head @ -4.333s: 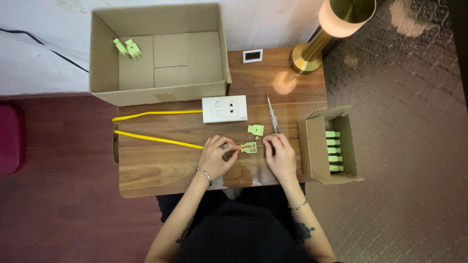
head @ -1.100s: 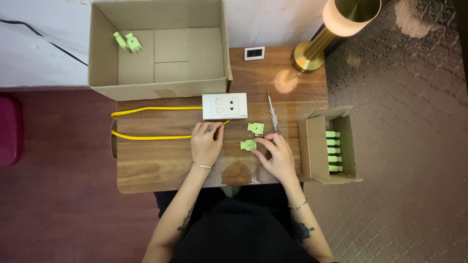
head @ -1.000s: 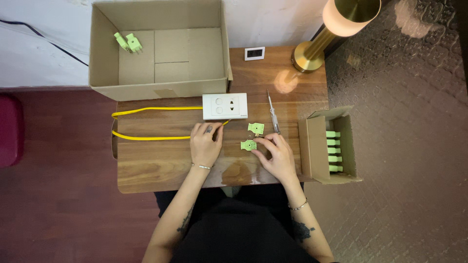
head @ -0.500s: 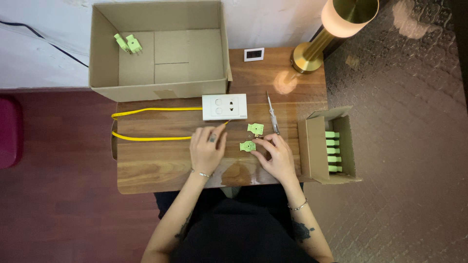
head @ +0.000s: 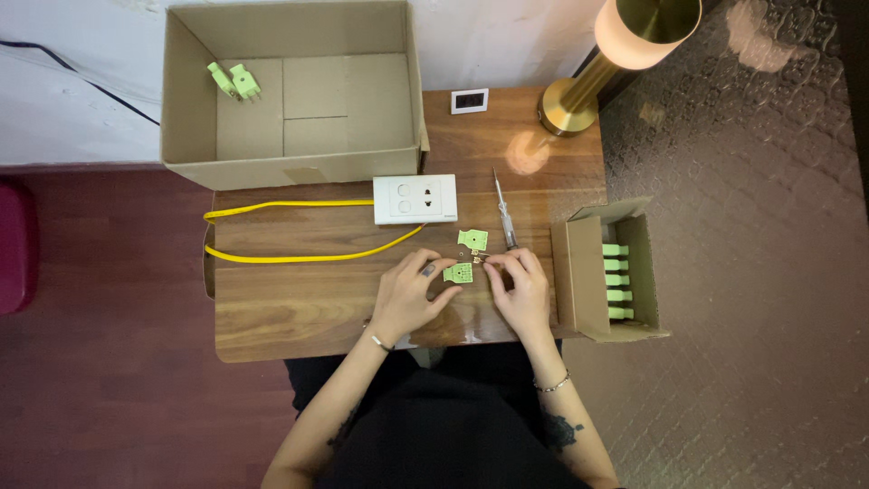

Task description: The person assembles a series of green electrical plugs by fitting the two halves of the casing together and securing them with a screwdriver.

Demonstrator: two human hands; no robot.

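Both hands rest on the wooden table (head: 299, 312), meeting over a small light-green plug half (head: 458, 273) that lies flat on the wood just in front of the person. The left hand (head: 409, 294) lies palm down, its fingers (head: 441, 269) stretched to the left edge of the piece and touching it rather than closed around it. The right hand (head: 523, 288) comes in from the other side, its fingers (head: 497, 264) pinched together on a tiny metal part at the right edge of the piece; what that part is cannot be told from here. A second green plug half (head: 472, 239) lies just beyond, apart from both hands. Beside it a slim screwdriver (head: 502, 210) lies lengthwise, pointing away from the person. Further back sits a white socket block (head: 415, 199), from which a yellow cable (head: 290, 258) loops off to the left across the table. To the right, a small open cardboard box (head: 579, 272) holds a row of green plugs (head: 615, 281). A large open cardboard box (head: 290, 167) at the far edge contains two assembled green plugs (head: 233, 81). A brass lamp (head: 597, 63) and a small white square device (head: 470, 100) stand at the far right corner.
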